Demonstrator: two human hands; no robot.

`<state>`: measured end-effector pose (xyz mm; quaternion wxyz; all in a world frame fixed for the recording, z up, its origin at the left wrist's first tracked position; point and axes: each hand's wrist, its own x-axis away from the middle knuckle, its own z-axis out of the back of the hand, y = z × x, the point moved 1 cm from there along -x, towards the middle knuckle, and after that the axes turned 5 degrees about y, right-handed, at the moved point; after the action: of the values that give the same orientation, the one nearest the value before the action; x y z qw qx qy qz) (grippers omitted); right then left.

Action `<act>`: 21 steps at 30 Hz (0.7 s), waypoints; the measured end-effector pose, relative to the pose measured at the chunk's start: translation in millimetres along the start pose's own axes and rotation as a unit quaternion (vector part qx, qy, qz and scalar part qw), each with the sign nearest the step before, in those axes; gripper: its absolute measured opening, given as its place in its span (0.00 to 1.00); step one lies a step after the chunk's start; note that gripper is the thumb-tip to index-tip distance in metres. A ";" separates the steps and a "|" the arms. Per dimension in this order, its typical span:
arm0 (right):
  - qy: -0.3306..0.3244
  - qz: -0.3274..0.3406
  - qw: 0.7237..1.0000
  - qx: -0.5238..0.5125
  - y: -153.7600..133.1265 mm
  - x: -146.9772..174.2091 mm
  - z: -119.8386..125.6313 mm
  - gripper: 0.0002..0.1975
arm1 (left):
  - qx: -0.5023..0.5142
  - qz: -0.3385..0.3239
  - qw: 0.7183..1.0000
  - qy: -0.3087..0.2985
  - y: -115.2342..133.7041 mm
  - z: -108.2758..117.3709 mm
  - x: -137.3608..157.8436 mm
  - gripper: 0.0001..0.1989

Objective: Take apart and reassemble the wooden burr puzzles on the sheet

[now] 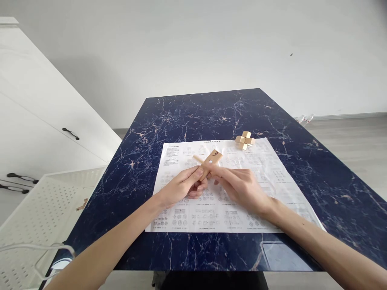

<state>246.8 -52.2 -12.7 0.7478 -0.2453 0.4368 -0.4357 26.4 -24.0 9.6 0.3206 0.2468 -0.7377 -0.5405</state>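
Between my hands, just over a printed sheet (242, 225), is a flat wooden puzzle piece (215, 155) with a round hole and a dark mark near its upper end. A thin wooden stick (198, 159) juts out to the left, crossing the flat piece. My left hand (186, 181) is closed, thumb on top, around the lower end of the flat piece. Fingers of my right hand (238, 187) are closed against the piece from the right, at the crossing. Where the two wooden parts meet is partly hidden by my fingers.
An assembled wooden burr puzzle (245, 140) sits at the sheet's far right edge, on the dark blue marbled table (193, 117). A flat rectangular panel (286, 256) lies near the front edge. Left are a white perforated rack (69, 187), a white cable (36, 246) and a cabinet (39, 92).
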 end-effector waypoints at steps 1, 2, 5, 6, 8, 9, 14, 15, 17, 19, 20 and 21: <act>-0.012 0.020 1.000 0.019 -1.4 0.3 -1.6 0.25 | 0.000 -0.004 1.000 -0.001 -0.4 -0.2 -0.4 0.18; -0.020 0.045 0.998 0.045 -2.8 0.5 -2.8 0.26 | 0.000 -0.008 1.000 -0.002 -0.7 -0.3 -0.7 0.18; -0.020 0.080 0.993 0.080 -4.8 0.8 -3.9 0.26 | -0.008 -0.014 1.000 0.000 -1.6 -0.5 -1.2 0.19; -0.018 0.085 0.993 0.079 -4.8 1.0 -3.8 0.26 | -0.014 -0.017 1.000 0.001 -1.8 -0.7 -1.2 0.18; -0.016 0.091 0.993 0.076 -4.7 1.6 -3.7 0.26 | -0.026 -0.026 0.999 0.005 -1.8 -1.5 -1.1 0.18; -0.017 0.092 0.993 0.073 -4.6 1.9 -3.6 0.26 | -0.031 -0.031 0.999 0.008 -1.7 -2.0 -1.1 0.18; -0.011 0.091 0.994 0.062 -5.7 2.0 -1.4 0.22 | -0.019 -0.046 0.999 0.016 0.2 -3.7 -1.5 0.18; 0.012 0.083 0.995 0.059 -5.8 1.6 -0.3 0.21 | -0.008 -0.048 0.999 0.025 0.6 -3.3 -1.6 0.18; 0.075 0.048 0.994 0.062 -5.3 0.2 1.7 0.16 | 0.017 -0.057 0.997 0.052 1.2 -1.4 -1.8 0.17; 0.107 0.019 0.991 0.084 -3.6 -2.1 2.1 0.13 | 0.033 -0.067 0.993 0.089 1.2 1.7 -1.9 0.17; 0.099 0.019 0.990 0.099 -2.4 -3.6 1.5 0.13 | 0.037 -0.071 0.991 0.109 1.0 3.4 -1.9 0.17; 0.081 0.028 0.990 0.115 -0.9 -5.0 0.4 0.13 | 0.040 -0.072 0.988 0.129 0.6 5.0 -2.0 0.17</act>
<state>245.6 -48.4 -9.6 0.7449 -0.1096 0.4495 -0.4807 24.0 -19.2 8.7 0.3628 0.3794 -0.6914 -0.4963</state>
